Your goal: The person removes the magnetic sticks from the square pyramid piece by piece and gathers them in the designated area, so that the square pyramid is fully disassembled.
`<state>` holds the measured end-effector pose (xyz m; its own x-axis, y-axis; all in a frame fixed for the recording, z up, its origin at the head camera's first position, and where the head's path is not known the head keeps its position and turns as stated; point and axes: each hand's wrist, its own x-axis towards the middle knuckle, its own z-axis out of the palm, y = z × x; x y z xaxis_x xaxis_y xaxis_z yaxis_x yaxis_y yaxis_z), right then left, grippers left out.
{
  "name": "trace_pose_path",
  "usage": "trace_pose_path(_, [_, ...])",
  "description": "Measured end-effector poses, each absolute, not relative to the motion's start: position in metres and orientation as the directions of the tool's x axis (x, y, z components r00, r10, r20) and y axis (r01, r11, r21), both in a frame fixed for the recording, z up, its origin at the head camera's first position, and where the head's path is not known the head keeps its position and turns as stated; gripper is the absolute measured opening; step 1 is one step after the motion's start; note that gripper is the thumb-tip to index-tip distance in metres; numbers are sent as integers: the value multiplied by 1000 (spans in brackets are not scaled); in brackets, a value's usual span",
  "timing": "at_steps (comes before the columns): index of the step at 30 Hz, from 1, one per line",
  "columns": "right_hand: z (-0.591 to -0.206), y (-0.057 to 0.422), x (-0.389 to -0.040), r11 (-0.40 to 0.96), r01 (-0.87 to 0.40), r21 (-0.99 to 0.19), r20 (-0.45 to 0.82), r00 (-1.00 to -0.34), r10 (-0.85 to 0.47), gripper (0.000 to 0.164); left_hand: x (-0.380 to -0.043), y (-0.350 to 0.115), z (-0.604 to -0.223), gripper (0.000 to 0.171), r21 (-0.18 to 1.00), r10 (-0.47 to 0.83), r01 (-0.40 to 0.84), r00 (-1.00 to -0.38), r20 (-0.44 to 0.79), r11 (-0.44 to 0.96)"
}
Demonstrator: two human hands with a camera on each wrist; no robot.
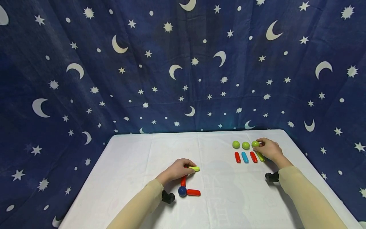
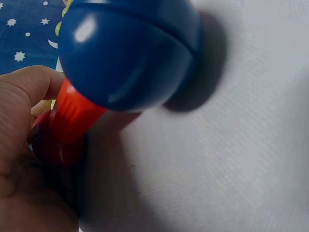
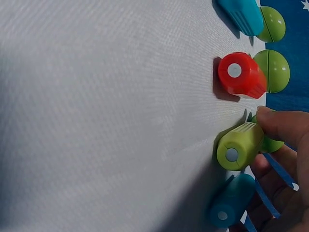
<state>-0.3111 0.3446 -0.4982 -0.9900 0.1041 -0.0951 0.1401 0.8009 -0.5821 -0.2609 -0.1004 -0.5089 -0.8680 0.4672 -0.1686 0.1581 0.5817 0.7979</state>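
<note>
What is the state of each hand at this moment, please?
Left hand: closed, holding the red ball.
Right hand: closed, pinching the rightmost green ball in the head view.

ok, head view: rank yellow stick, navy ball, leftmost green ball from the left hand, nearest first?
1. Yellow stick: right side of the left hand.
2. Navy ball: below the hand in the picture.
3. Leftmost green ball: off right, back row.

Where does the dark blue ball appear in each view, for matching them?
Head: dark blue ball, low, near centre.
Left wrist: ball, large, top, left of centre.
Right wrist: not in it.
Shared landmark: star-patterned cloth, upper part in head, top left in left wrist, right edge in right wrist.
</note>
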Motion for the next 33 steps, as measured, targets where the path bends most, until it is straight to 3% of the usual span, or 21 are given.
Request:
trace_pose_path(11, [-499,347,-308,787,168,-594,-110,-986,127,68,-260,-101,-509,23,796,485,193,-863,-140,573])
trace_pose_path(18, [-487,347,-301,806,47,-590,64,-992,105,74,-255,-115,-510,33,786,441,211,-893,-86,581])
trace_pose_path(23, [-471,329,-295,791,-15,-612,164,-980,108,70,-246,-128,-511,47,786,385,178,-919,-82,592])
trace_pose_path(27, [-463,302,-292,771,-97,-630,188,-982,31,59,-238,-130,-509,50,781,364,165,-927,-86,602])
trace_pose_path(33, [-476,241,-281,714,-296,-635,195,-955,-223,42,-238,-118,-506,46,776,341,150,-936,-89,613])
